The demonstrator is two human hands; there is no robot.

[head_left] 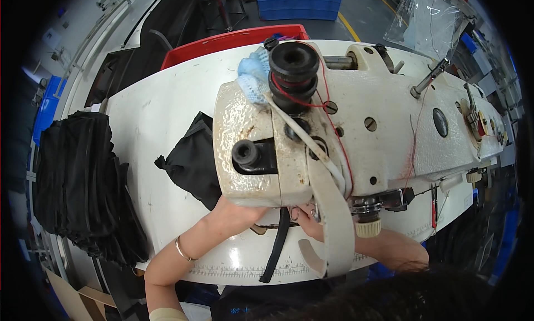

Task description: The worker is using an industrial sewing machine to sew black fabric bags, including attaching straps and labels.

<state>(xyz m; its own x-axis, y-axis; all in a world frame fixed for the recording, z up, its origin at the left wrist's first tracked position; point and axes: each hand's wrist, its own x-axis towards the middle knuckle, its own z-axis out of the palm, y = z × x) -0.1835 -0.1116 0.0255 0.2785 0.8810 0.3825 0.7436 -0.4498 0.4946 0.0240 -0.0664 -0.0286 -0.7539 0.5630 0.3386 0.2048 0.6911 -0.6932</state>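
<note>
A cream sewing machine head [250, 190] stands over both hands and hides much of them. My left hand [236, 214] reaches under its near edge, beside a black cloth piece [192, 164] lying on the table; its fingers are out of sight. From the other side comes my right hand [309, 223], fingers partly showing and bent inward close to a narrow black fabric strip [275, 254]. The strip hangs from under the head toward the table's front edge. Whatever the right fingers grip is hidden by the machine.
At the left a thick stack of black cloth pieces [78, 176] lies on the white table [139, 115]. A red bin [233, 40] sits beyond the far edge. Red thread and a blue-and-white cloth [253, 79] are on the machine. A curved off-white strap [336, 226] juts toward me.
</note>
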